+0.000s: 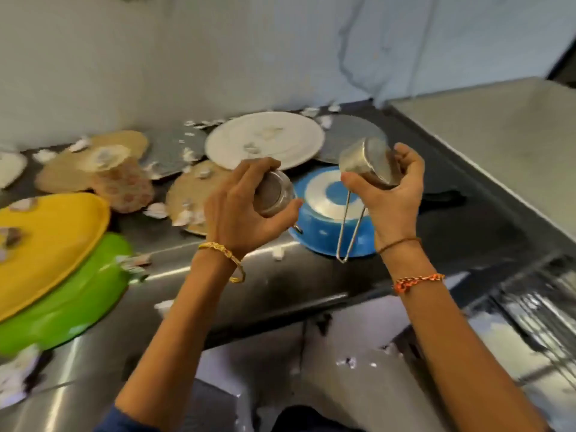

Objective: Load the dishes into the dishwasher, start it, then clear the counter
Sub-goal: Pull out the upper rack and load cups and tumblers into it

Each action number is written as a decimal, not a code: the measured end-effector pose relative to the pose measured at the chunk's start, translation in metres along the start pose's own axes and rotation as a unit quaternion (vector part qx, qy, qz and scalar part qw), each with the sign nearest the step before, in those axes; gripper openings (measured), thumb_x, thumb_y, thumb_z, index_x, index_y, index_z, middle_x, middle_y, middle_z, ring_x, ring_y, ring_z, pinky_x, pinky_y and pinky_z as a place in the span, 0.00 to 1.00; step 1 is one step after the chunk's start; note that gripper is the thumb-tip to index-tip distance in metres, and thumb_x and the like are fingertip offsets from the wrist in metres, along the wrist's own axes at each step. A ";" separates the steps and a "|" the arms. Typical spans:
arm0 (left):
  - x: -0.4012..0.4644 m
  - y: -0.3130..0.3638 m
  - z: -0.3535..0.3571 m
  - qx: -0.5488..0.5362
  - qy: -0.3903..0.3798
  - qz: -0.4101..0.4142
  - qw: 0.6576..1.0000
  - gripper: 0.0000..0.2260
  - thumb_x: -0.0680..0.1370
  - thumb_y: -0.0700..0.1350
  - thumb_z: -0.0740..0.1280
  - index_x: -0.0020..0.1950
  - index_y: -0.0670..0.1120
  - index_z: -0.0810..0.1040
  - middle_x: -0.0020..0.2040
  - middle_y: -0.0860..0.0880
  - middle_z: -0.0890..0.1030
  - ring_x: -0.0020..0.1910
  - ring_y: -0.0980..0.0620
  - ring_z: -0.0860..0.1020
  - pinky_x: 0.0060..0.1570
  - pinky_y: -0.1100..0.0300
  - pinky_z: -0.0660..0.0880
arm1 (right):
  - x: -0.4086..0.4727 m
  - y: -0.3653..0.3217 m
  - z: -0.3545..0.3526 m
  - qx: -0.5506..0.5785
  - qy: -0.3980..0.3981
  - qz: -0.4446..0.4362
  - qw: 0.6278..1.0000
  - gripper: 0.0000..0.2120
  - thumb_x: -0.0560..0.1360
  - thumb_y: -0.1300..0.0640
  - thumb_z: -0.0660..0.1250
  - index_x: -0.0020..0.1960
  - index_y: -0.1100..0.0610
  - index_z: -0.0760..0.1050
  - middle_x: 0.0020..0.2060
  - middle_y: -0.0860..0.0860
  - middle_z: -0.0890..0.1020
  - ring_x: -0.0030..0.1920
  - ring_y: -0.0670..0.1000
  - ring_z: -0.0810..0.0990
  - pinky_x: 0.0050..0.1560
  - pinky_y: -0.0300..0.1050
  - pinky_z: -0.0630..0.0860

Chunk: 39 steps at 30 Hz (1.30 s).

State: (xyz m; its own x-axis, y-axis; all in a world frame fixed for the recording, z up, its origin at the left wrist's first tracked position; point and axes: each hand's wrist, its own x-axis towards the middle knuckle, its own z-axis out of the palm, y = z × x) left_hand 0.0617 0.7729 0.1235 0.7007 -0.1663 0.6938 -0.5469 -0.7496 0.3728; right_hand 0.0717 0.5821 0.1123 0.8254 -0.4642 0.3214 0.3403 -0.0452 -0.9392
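Steel cups inside curled fingers (both hands).

No text, label, brand or number can be read on anything here.

Pale wall behind, streaky stain running down it. Torn white paper scraps littered all over (a few down on floor too). Grey floor below, smudged. Everything fairly blurry.
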 end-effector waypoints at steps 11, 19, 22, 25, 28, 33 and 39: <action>-0.040 0.270 0.183 -0.228 -0.116 0.102 0.961 0.27 0.67 0.60 0.67 0.56 0.41 0.77 0.51 0.48 0.79 0.48 0.56 0.74 0.46 0.67 0.70 | -0.012 -0.020 -0.351 -0.138 0.136 0.002 0.981 0.37 0.55 0.56 0.78 0.62 0.56 0.68 0.60 0.52 0.74 0.59 0.47 0.75 0.57 0.38 0.75; -0.069 0.387 0.305 -0.295 -0.352 0.047 0.887 0.30 0.66 0.57 0.74 0.61 0.42 0.72 0.53 0.52 0.70 0.48 0.58 0.70 0.45 0.76 0.64 | -0.003 0.019 -0.518 -0.186 0.237 0.117 0.946 0.33 0.59 0.60 0.79 0.60 0.53 0.69 0.59 0.56 0.74 0.57 0.61 0.77 0.57 0.49 0.76; -0.072 0.404 0.361 -0.271 -0.411 0.007 0.871 0.28 0.69 0.52 0.74 0.63 0.42 0.70 0.56 0.47 0.71 0.49 0.54 0.70 0.48 0.66 0.65 | 0.005 0.050 -0.547 -0.168 0.272 0.165 0.933 0.32 0.61 0.63 0.78 0.62 0.57 0.69 0.60 0.57 0.74 0.58 0.58 0.76 0.55 0.42 0.75; -0.072 0.410 0.418 -0.274 -0.428 -0.055 0.859 0.26 0.67 0.47 0.76 0.61 0.41 0.72 0.56 0.43 0.72 0.50 0.52 0.70 0.52 0.62 0.68 | 0.021 0.083 -0.566 -0.143 0.284 0.217 0.923 0.33 0.62 0.64 0.77 0.64 0.61 0.69 0.61 0.56 0.73 0.60 0.55 0.74 0.59 0.47 0.75; -0.069 0.414 0.469 -0.249 -0.414 -0.130 0.866 0.25 0.66 0.44 0.76 0.60 0.41 0.74 0.61 0.42 0.69 0.59 0.47 0.68 0.61 0.61 0.65 | 0.042 0.112 -0.579 -0.134 0.280 0.271 0.911 0.35 0.58 0.60 0.79 0.62 0.62 0.71 0.60 0.55 0.75 0.59 0.61 0.75 0.59 0.58 0.74; -0.058 0.411 0.536 -0.210 -0.375 -0.188 0.883 0.24 0.67 0.42 0.75 0.61 0.39 0.74 0.62 0.40 0.69 0.61 0.47 0.67 0.52 0.72 0.57 | 0.071 0.147 -0.593 -0.142 0.259 0.320 0.900 0.34 0.62 0.65 0.77 0.65 0.61 0.68 0.60 0.53 0.73 0.59 0.53 0.74 0.62 0.47 0.72; -0.040 0.402 0.602 -0.154 -0.433 -0.200 0.865 0.21 0.74 0.44 0.69 0.65 0.42 0.69 0.62 0.44 0.72 0.61 0.49 0.69 0.50 0.74 0.57 | 0.088 0.175 -0.598 -0.156 0.207 0.367 0.893 0.35 0.62 0.64 0.77 0.66 0.57 0.67 0.57 0.49 0.72 0.57 0.49 0.71 0.56 0.39 0.72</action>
State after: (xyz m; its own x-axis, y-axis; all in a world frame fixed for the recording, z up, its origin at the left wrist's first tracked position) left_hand 0.0900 0.0923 -0.1256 0.8692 -0.4514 -0.2016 -0.1839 -0.6738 0.7156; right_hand -0.0652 0.0046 -0.0955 0.5148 -0.7550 -0.4062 -0.4200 0.1910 -0.8872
